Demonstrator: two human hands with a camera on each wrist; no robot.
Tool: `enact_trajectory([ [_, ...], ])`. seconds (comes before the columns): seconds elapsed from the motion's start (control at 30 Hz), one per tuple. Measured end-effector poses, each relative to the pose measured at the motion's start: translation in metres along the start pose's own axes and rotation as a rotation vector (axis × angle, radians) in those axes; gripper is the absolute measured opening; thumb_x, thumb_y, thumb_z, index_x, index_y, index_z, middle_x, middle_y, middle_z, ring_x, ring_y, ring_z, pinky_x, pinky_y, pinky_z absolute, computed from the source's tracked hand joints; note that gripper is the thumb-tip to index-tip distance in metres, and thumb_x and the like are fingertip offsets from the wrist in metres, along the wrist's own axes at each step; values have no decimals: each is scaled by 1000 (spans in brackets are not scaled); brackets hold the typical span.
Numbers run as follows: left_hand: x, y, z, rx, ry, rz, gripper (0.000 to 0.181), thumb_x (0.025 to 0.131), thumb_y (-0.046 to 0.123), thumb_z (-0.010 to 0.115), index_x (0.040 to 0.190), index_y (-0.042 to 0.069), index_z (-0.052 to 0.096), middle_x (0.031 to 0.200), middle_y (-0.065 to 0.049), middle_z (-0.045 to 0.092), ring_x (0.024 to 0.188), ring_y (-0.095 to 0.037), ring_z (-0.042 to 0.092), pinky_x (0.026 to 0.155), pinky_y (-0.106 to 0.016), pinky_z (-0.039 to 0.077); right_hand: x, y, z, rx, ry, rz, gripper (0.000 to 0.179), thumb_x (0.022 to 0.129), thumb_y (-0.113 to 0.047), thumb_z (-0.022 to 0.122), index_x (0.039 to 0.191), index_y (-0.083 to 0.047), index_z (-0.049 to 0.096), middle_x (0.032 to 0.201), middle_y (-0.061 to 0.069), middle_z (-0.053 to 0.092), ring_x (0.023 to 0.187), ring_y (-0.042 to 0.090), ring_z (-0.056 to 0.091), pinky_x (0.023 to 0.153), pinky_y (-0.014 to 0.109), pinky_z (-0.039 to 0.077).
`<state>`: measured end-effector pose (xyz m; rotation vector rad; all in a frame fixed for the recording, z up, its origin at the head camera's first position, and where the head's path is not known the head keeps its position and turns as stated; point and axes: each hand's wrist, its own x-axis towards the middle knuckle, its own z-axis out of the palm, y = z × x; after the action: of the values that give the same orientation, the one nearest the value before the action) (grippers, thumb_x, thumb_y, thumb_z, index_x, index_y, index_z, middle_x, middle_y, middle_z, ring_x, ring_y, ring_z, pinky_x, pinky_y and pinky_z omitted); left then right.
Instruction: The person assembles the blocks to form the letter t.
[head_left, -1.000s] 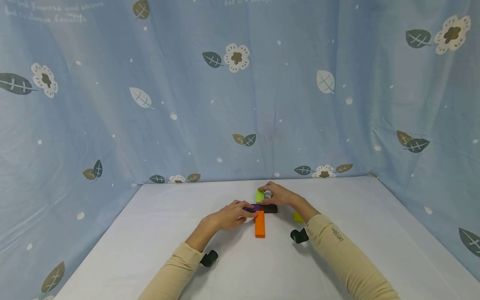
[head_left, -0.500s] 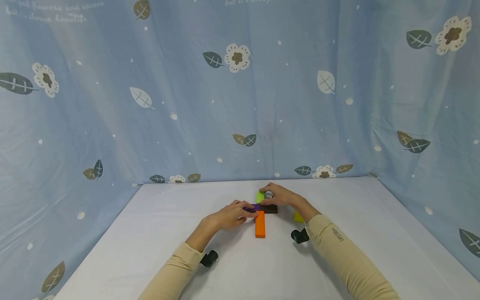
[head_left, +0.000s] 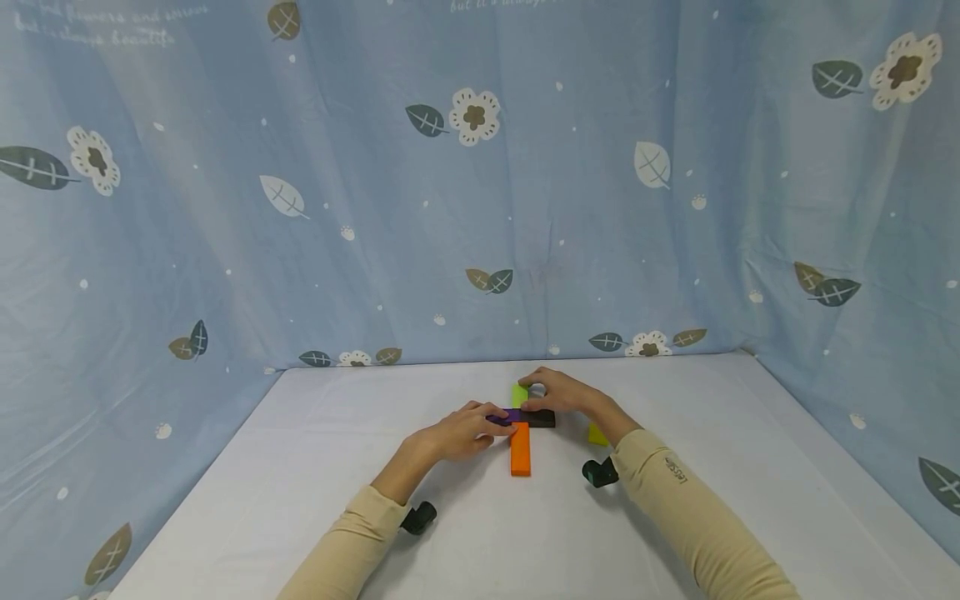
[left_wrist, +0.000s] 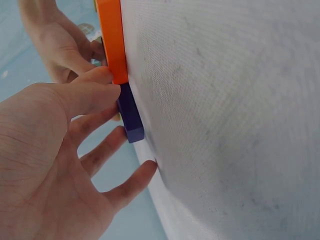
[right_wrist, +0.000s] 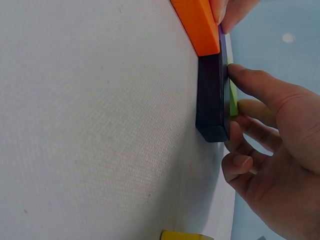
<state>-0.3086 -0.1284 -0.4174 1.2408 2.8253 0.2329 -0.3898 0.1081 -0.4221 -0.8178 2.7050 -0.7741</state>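
Note:
In the head view, blocks lie on the white table in a cross shape: an orange block (head_left: 520, 454) nearest me, a purple block (head_left: 513, 413) on the left, a black block (head_left: 542, 418) on the right and a lime-green block (head_left: 520, 395) at the far side. My left hand (head_left: 459, 432) pinches the purple block's inner end, the thumb beside the orange block's corner, its little finger stretched out in the left wrist view. My right hand (head_left: 558, 392) spans the green block lengthwise, index at its far end and thumb by the black block. The fingers partly cover the middle joint.
A yellow block (head_left: 596, 434) lies partly hidden behind the right forearm. Dark wrist-worn devices (head_left: 418, 517) stick out below both wrists. A blue curtain (head_left: 480, 208) with leaves and flowers stands behind and at the sides of the white table (head_left: 300, 500).
My right fingers and the green block have shifted very slightly toward me. The left hand and the other blocks look the same.

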Motion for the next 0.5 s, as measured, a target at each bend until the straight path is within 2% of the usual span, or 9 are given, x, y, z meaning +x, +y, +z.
enact_trajectory([
  [0.3,0,1,-1,-34,-8,-23,36,98,16,59,134,20,62,141,-9,54,125,-31,50,108,-46,43,1,1,1,-9,7,-10,54,92,-33,68,137,-6,57,139,16,52,118,31,55,101,47,49],
  [0.5,0,1,0,-93,-22,-76,35,101,31,55,134,23,62,144,-5,52,128,-29,47,109,-47,40,0,1,1,-22,9,-14,54,92,-33,68,137,-6,57,139,17,52,121,33,55,102,48,48],
])
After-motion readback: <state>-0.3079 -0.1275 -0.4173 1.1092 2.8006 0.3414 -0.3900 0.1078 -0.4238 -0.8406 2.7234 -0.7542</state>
